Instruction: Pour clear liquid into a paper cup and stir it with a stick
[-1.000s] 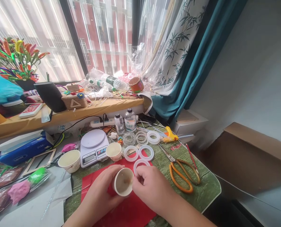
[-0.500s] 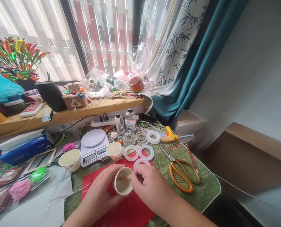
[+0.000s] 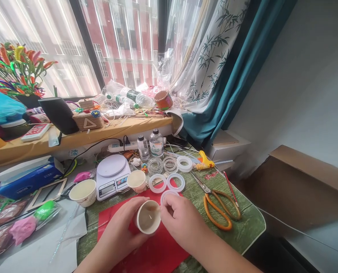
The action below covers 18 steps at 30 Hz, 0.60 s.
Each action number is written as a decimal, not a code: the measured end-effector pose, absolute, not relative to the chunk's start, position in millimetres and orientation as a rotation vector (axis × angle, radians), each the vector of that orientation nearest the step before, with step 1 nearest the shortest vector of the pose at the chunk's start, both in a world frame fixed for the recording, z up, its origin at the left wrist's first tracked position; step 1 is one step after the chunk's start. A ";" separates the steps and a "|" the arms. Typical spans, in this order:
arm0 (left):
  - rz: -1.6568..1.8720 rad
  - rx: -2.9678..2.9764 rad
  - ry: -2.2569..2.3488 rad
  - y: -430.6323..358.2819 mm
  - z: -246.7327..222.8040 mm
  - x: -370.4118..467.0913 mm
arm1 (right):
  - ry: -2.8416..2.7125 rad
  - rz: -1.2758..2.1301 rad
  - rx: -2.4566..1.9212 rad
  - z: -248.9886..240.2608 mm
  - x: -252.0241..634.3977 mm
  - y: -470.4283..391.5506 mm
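Observation:
A paper cup point(image 3: 142, 213) with some clear, shiny liquid inside is tilted towards me over a red sheet point(image 3: 154, 258). My left hand point(image 3: 122, 228) is wrapped around its left side. On the other side my right hand point(image 3: 182, 221) is closed in a pinch at the rim. From its fingertips a pale, thin stick point(image 3: 155, 208) reaches into the cup; most of it is hidden. Just beyond my right fingers lies a translucent ring mould point(image 3: 165, 195), partly covered. Two further ring moulds point(image 3: 157, 183) sit behind it.
Orange-handled scissors point(image 3: 214, 204) and a red pencil point(image 3: 230, 189) lie at the right. Behind the cup stand a kitchen scale point(image 3: 112, 176), another paper cup point(image 3: 136, 181) and clear bottles point(image 3: 157, 143). A wider paper cup point(image 3: 83, 193) is on the left. A yellow glue gun point(image 3: 205, 160) lies farther back.
My right hand and the stick have shifted slightly at the cup's rim, and less of the stick shows inside. My left hand keeps its hold on the cup.

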<state>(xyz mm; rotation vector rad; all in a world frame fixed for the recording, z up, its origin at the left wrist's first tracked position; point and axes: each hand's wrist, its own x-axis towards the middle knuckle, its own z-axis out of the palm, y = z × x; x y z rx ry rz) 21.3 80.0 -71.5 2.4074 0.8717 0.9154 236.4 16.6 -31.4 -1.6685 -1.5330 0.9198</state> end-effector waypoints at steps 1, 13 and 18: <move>0.914 2.405 0.870 80.0 -72.3 20.9 | -1.533 0.945 -1.668 -31.3 236.7 16.6; 0.913 2.420 0.874 79.6 -70.2 21.9 | -1.511 0.931 -1.699 -31.4 236.5 15.6; 0.924 2.409 0.884 80.7 -76.0 20.4 | -1.493 0.970 -1.661 -31.6 238.0 15.1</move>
